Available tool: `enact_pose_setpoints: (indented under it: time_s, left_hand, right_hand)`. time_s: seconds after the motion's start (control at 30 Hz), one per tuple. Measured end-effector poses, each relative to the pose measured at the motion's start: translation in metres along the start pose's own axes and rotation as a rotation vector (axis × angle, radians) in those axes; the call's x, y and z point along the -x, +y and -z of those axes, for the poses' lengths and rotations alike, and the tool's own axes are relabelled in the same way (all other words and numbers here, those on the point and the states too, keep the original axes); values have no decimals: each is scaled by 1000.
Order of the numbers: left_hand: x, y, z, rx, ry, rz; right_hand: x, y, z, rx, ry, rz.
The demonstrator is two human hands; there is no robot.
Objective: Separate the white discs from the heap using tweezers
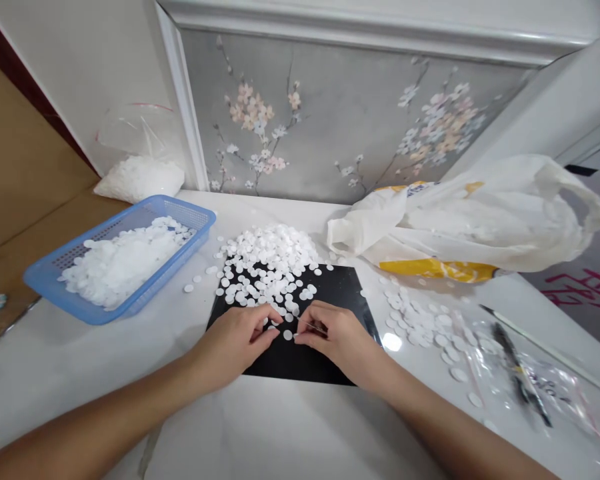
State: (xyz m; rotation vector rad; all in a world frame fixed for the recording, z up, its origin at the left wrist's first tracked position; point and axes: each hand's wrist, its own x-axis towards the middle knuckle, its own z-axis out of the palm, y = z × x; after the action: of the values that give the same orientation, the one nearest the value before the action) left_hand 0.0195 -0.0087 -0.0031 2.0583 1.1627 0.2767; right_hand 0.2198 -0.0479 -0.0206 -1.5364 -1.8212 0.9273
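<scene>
Over a black sheet [300,363] on the table, both my hands work close together among small white round discs [273,257]. My left hand [237,343] is left of the gap, its thumb and forefinger curved and apart, with nothing visible between them. Opposite it, my right hand [343,340] is closed on a thin metal tool [313,326]; fingers cover most of it, so its kind is unclear. The tool's tip points left toward a disc. A single disc [287,335] lies on the sheet between the two hands.
At left stands a blue plastic basket [123,308] of discs, with a clear bag [140,179] of white pieces behind. A white plastic bag [470,227] lies back right. More discs [413,317], a black-handled tool [517,370] and a clear packet [555,390] are at right.
</scene>
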Motion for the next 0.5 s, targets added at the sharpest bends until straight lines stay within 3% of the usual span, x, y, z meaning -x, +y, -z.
enact_pose_setpoints:
  time_s: [0.1, 0.27, 0.5]
  left_hand:
    - [1, 3, -2, 282, -64, 43]
    - [3, 8, -6, 927, -341, 263]
    - [4, 7, -7, 1136, -404, 324]
  right_hand:
    - [2, -4, 2, -77, 9, -60]
    - [7, -16, -6, -249, 43, 6]
    - [9, -21, -16, -285, 57, 15]
